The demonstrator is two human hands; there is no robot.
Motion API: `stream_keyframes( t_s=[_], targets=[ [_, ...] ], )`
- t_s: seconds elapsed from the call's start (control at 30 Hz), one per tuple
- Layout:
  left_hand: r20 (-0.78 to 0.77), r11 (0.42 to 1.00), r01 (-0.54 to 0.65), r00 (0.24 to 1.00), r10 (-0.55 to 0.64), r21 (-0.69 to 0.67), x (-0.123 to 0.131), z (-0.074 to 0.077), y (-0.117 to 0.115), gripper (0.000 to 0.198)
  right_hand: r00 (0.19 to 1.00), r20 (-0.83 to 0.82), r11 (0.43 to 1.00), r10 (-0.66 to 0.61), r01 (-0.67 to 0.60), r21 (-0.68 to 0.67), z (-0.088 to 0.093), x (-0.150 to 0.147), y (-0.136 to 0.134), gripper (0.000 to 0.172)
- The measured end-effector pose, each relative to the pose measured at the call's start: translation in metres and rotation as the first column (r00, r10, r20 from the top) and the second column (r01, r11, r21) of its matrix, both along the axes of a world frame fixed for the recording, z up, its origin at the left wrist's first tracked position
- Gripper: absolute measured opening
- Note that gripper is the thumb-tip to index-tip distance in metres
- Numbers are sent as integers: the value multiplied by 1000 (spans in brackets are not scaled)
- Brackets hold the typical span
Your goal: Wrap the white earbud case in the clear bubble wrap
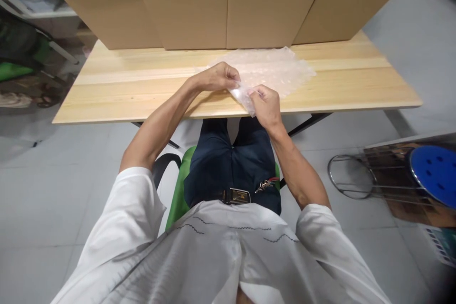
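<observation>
Both hands pinch a small piece of clear plastic wrap (243,96) just above the front edge of the wooden table (342,86). My left hand (220,77) is closed on its upper left end. On its right side, my right hand (265,104) grips it with the thumb on top. Whether anything lies inside the wrap, I cannot make out. Behind the hands, a flat sheet of translucent bubble wrap (274,69) lies on the tabletop, its near left part hidden by my hands.
Stacked cardboard boxes (192,12) line the back of the table. I sit on a green chair (183,202). To the right, a stool with a blue seat (436,173) lies on its side on the floor. A dark chair (21,42) stands at the far left.
</observation>
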State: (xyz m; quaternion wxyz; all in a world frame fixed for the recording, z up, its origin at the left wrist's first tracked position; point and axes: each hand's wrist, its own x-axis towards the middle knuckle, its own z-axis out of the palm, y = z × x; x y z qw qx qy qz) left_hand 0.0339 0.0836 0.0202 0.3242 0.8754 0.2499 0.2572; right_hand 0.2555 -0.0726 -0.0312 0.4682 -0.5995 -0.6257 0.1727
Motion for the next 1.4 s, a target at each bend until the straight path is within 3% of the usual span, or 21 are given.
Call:
stream_keyframes(
  t_s=[0.13,0.23,0.37,0.47,0.57,0.67,0.8,0.87,0.97,1.1,1.2,1.3,1.4],
  targets=[
    [-149,982,140,976,-158,-127,18,12,14,15,1000,-8,1000,2,-2,1,-10,14,1,35],
    [-188,976,169,963,-194,-140,26,15,14,10,993,103,995,-51,41,93,-4,17,-13,33],
    [-210,975,184,955,-208,-128,33,16,10,11,932,348,980,-101,33,195,18,-8,-40,41],
    [-216,977,182,955,-202,-110,38,15,13,14,871,491,994,24,-75,84,26,-35,-43,43],
    [-264,973,191,939,-219,-128,43,12,20,11,848,524,996,85,-91,-14,18,-48,-29,44],
    [-287,973,197,931,-225,-122,49,10,24,7,870,492,998,44,-64,24,0,-43,-14,43],
    [-214,991,133,968,-129,6,49,10,13,18,880,475,988,0,-73,136,-18,-28,-1,42],
    [-163,989,51,986,-28,139,41,11,-3,26,878,478,986,-13,-68,151,-22,-21,1,43],
    [-110,939,-99,984,142,329,22,6,-36,38,888,459,989,-42,-28,144,-24,-10,3,46],
    [-171,907,-36,978,119,420,7,-10,-69,52,899,435,997,-58,30,73,-20,6,9,53],
    [-205,886,13,974,93,463,11,-22,-71,56,898,440,1000,31,-29,-12,-12,21,21,57],
    [-246,875,11,961,124,484,20,-29,-58,54,893,437,994,110,-88,-70,-4,36,32,63],
    [-273,859,6,949,157,512,28,-34,-45,51,895,440,998,68,-57,-39,1,42,32,68]
  ],
)
